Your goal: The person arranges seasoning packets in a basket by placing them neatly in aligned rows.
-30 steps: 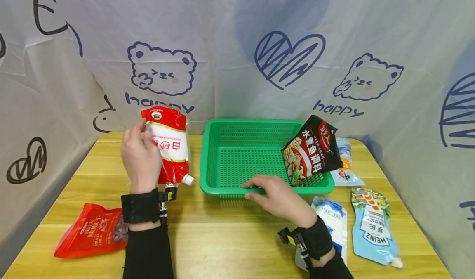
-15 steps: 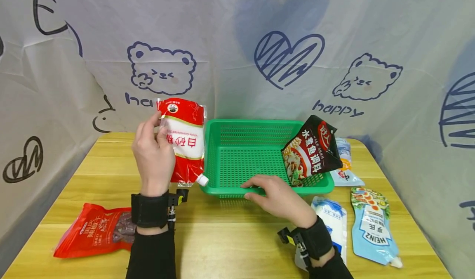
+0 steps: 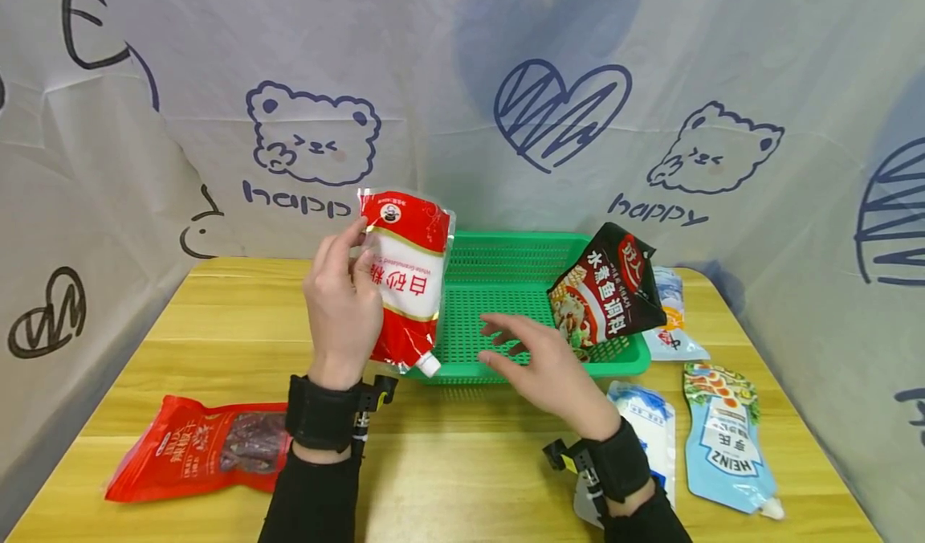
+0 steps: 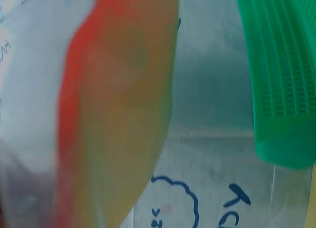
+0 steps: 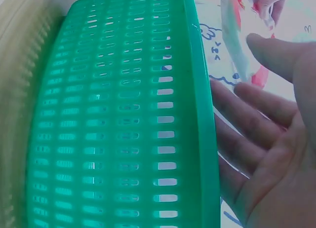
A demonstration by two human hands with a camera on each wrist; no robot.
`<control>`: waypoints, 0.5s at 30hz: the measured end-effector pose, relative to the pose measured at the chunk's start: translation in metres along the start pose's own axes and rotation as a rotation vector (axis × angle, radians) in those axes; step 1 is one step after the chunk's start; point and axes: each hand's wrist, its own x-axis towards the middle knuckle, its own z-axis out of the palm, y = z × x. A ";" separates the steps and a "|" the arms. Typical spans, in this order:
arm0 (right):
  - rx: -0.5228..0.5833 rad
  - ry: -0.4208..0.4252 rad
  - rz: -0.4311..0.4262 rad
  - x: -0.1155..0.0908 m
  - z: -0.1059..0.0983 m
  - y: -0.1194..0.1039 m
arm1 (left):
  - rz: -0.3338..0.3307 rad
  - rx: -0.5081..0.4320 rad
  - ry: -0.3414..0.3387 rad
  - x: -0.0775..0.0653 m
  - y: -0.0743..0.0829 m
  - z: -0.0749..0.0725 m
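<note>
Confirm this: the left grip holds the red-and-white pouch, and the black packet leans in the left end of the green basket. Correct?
Not quite: the black packet leans in the right end of the green basket, as the head view shows. The left grip does hold the red-and-white pouch.

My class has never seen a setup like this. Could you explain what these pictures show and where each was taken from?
There is no robot: a person works with two bare hands. The head view looks forward and down at the table. Each wrist view looks at that hand's work.

The left hand holds a red-and-white pouch, blurred in its wrist view. The right hand holds nothing, its fingers over the near side of a green basket. In that basket leans a black packet.

On the table lie a red bag, a light-blue pouch and two pale packets, both partly hidden.
</note>
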 end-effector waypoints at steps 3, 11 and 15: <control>0.034 0.061 0.016 0.001 -0.001 0.001 | 0.023 -0.011 -0.016 -0.002 0.005 0.004; 0.087 0.220 0.071 0.001 -0.003 -0.001 | 0.077 -0.059 -0.067 -0.010 0.016 0.017; 0.113 0.262 0.115 0.001 -0.004 -0.001 | 0.119 -0.088 -0.091 -0.015 0.022 0.023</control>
